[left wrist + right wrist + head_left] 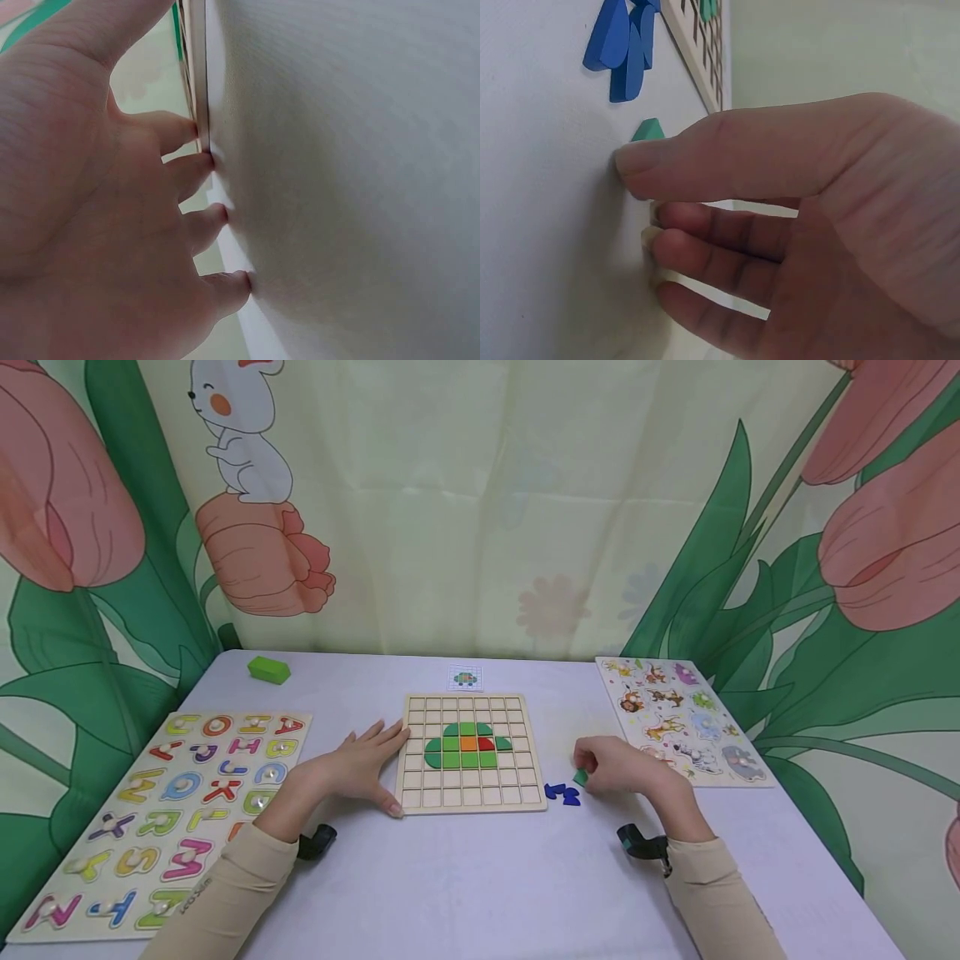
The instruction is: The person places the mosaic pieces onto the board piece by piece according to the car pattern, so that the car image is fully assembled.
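Observation:
A square wooden grid board [471,799] lies mid-table. Green tiles [451,759], with an orange tile [468,743] and a red piece [487,743] among them, fill some middle cells. My left hand [358,770] rests at the board's left edge, fingers spread and thumb at the near corner; its fingertips [238,282] meet the table in the left wrist view. To the right of the board, my right hand [621,766] pinches a small green piece [650,129] low over the tabletop, the thumb partly covering it. Several dark blue pieces [572,797] lie between that hand and the board.
A small pattern card [467,678] lies behind the board. On the left is an alphabet puzzle board [120,810], partly under the left forearm, with a green block [268,670] behind it. An animal puzzle board [678,718] lies at the back right.

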The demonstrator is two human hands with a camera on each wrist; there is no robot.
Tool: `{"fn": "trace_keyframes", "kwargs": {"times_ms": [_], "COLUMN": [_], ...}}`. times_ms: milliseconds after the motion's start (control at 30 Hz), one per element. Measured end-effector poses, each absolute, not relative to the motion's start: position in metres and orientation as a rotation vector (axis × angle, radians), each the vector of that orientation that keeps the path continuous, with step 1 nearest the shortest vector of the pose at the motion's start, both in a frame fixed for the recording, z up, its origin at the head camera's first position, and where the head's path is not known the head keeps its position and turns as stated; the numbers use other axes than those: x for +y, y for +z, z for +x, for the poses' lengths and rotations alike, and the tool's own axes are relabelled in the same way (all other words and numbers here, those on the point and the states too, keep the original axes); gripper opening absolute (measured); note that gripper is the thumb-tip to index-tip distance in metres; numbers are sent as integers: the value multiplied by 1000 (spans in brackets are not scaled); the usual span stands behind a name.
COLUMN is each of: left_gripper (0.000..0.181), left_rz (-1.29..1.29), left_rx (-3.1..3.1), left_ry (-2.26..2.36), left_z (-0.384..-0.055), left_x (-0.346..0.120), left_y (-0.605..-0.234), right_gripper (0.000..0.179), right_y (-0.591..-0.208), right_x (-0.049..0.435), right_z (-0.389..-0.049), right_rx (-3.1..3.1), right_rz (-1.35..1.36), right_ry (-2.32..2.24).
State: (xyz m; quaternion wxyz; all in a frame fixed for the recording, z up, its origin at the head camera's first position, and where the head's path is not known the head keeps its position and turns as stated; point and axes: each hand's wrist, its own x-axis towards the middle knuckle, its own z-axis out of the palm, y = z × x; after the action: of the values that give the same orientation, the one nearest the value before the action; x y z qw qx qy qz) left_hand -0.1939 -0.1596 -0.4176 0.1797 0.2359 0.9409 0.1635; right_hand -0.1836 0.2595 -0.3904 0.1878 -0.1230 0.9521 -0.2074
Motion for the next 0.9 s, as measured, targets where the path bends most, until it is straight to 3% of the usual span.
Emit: {"fn": "trace_keyframes", "kwargs": {"times_ms": [400, 900], "left_gripper": [130, 130], "left_rz": [673, 656], "left_rx": [2674, 2670], "left_ry": [447, 448], "left_z": [-195, -196], "left_x": [-160, -159], "left_y": [-421, -422], "right_gripper": [26, 19], "right_y": [-398, -405], "right_x": [253, 242], "right_z": [-189, -194], "right_rx": [2688, 2709], "right_rz": [-377, -465], "right_ry": [-683, -824]}}
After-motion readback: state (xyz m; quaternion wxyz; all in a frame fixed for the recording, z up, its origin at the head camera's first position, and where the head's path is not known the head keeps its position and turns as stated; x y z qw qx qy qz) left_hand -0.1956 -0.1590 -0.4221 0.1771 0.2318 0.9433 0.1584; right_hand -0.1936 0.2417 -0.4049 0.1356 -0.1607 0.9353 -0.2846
